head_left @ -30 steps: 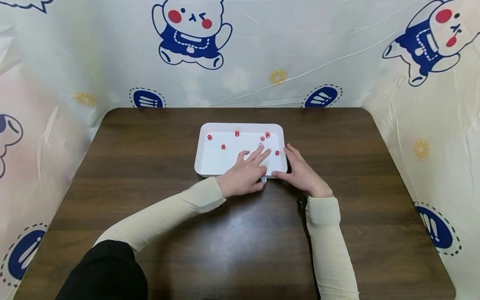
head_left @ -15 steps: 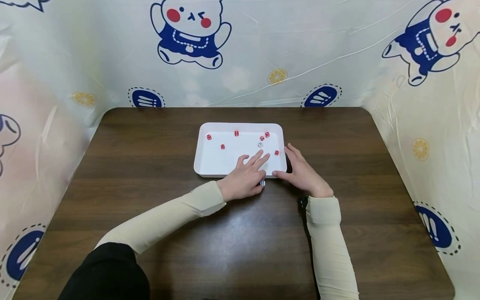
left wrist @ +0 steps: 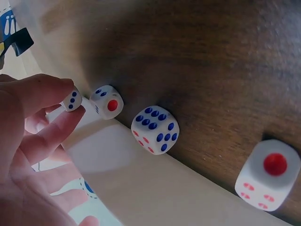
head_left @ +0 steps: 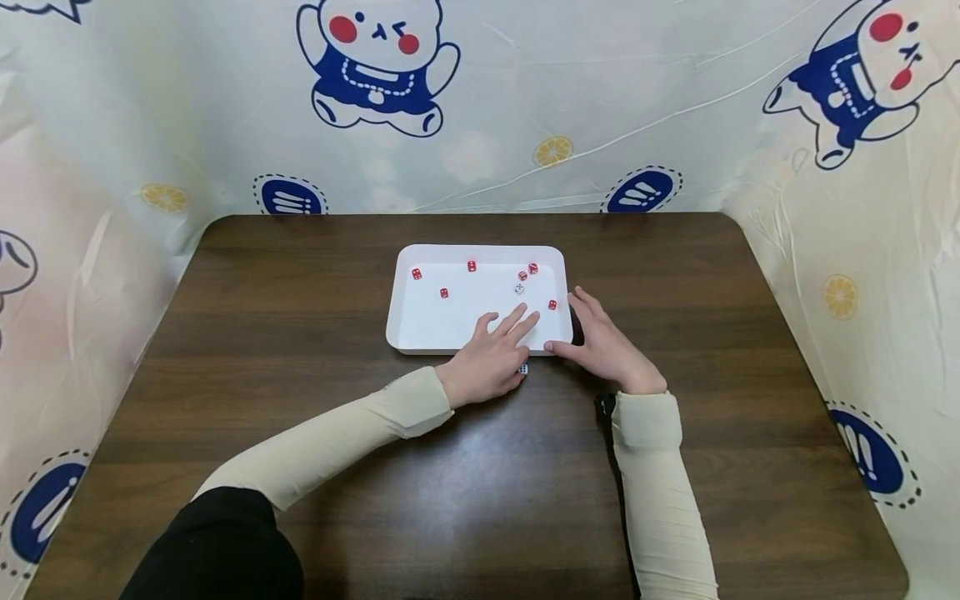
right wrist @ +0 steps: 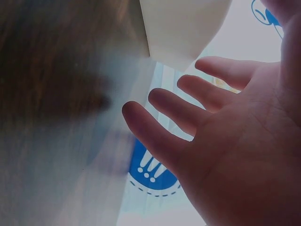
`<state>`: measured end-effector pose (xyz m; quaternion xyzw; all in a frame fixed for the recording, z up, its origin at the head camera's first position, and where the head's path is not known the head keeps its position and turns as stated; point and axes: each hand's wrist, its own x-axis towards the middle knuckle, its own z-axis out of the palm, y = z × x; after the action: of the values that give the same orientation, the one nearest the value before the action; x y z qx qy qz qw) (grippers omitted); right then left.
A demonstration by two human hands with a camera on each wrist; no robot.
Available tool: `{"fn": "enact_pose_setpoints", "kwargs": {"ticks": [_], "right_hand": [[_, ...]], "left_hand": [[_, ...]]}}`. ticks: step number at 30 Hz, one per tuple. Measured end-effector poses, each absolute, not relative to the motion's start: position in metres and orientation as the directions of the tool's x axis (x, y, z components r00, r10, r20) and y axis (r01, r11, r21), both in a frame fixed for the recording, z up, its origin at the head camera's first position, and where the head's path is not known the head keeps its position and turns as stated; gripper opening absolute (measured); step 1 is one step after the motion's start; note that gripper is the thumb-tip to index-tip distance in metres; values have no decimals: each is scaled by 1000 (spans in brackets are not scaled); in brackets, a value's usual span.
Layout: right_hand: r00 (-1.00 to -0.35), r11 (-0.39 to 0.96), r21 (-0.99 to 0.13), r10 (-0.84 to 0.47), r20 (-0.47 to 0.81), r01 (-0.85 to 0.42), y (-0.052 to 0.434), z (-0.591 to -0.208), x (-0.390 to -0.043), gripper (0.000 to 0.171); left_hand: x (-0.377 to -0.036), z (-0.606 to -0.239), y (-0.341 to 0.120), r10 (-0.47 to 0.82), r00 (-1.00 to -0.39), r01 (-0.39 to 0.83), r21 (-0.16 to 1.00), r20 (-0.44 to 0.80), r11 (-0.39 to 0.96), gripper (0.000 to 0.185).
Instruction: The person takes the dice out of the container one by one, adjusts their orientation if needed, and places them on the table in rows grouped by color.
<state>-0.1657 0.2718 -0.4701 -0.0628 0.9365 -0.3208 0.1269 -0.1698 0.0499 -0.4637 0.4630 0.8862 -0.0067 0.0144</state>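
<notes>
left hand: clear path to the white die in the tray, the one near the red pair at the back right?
Probably yes. The left hand already lies over the tray's near edge, fingers pointing toward the white die. Only bare tray floor lies between. Its thumb and forefinger already pinch another small die, though.

From the head view the pips on the red dice (head_left: 443, 293) are too small to read; the left hand (head_left: 489, 360) half covers a white die (head_left: 523, 369).
</notes>
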Motion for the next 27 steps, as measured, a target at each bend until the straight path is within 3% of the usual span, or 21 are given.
{"fn": "enact_pose_setpoints", "kwargs": {"ticks": [27], "right_hand": [[-958, 784, -620, -201, -205, -32, 272, -470, -166, 94]], "left_hand": [[-171, -476, 52, 826, -564, 825, -73, -17, 561, 29]]}}
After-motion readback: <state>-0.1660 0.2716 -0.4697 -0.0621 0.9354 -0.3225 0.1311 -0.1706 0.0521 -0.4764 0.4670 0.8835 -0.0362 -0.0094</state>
